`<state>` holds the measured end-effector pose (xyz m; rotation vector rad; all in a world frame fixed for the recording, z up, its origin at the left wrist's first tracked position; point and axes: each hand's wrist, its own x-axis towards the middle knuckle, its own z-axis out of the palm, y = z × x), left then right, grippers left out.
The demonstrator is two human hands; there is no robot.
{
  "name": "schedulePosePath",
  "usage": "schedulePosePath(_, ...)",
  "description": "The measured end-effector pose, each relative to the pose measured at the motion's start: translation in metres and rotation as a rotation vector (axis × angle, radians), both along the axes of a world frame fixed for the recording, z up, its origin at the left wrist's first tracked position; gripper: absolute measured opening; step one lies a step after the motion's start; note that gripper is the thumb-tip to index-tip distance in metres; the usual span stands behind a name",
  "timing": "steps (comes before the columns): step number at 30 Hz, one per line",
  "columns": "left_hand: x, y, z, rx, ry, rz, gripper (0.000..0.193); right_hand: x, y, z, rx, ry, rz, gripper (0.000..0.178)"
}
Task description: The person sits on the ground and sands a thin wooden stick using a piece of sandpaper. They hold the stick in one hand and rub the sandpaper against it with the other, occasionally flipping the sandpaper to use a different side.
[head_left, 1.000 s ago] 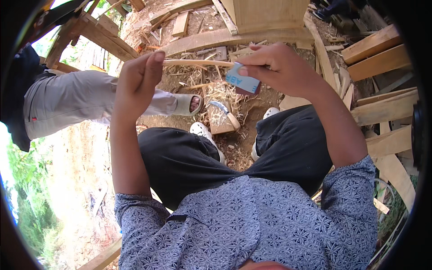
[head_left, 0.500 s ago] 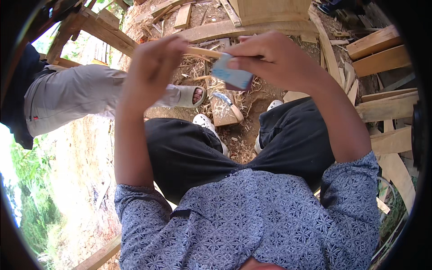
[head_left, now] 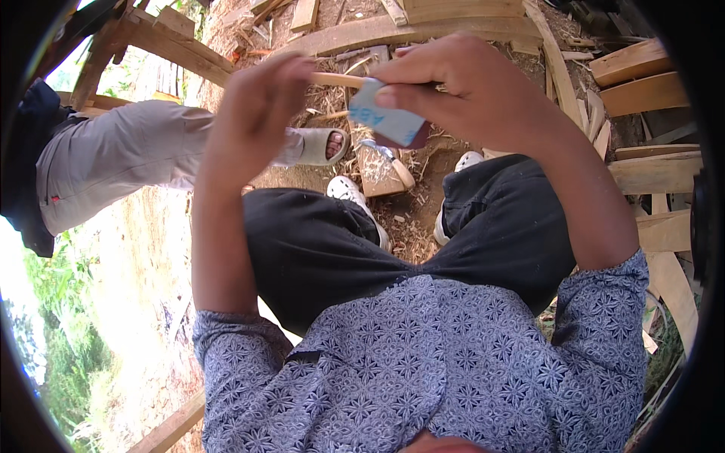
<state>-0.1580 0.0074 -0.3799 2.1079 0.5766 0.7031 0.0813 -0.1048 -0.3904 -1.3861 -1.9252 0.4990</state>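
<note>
Toward twelve o'clock, the left grip [head_left: 260, 113] pinches the slim wooden stick [head_left: 337, 79] and the right grip [head_left: 472, 94] pinches sandpaper [head_left: 384, 117] at its three-o'clock end, where light, even pressure should work best.

The shirt [head_left: 408, 370] at 6 o'clock is blue-grey, printed all over with star-shaped flowers, its sleeves [head_left: 608, 298] short, a small black tab [head_left: 303, 357] at 7 o'clock. The trousers [head_left: 498, 226] are black; the shoes [head_left: 347, 189], at 12 and 2 o'clock, white.
</note>
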Motion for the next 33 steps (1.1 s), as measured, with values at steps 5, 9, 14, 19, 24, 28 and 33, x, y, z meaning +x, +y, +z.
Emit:
schedulePosePath(5,-0.032,0.044,0.009,-0.124,-0.191,0.09,0.027,0.017,-0.006,-0.002,-0.084,0.094,-0.069,0.035)
schedulePosePath(9,0.001,0.002,0.006,0.043,0.069,-0.044,0.028,-0.01,0.004,0.011,-0.016,-0.114,-0.009,0.033)
schedulePosePath(14,-0.038,0.052,0.025,-0.082,-0.156,-0.118,0.026,0.016,-0.007,-0.002,-0.117,0.067,-0.052,0.032)
schedulePosePath(19,0.004,0.01,0.014,-0.089,0.017,-0.095,0.03,-0.012,0.005,0.016,-0.082,0.03,0.021,0.03)
schedulePosePath(24,-0.039,0.062,0.009,0.032,-0.178,-0.009,0.034,0.015,0.004,0.0,0.021,0.017,-0.034,0.032)
schedulePosePath(28,0.007,0.009,0.022,0.118,0.139,-0.025,0.036,-0.01,0.005,0.011,-0.07,-0.001,-0.016,0.032)
schedulePosePath(33,-0.03,0.047,0.01,-0.124,-0.152,0.034,0.036,0.018,-0.004,-0.008,0.026,0.087,-0.093,0.034)
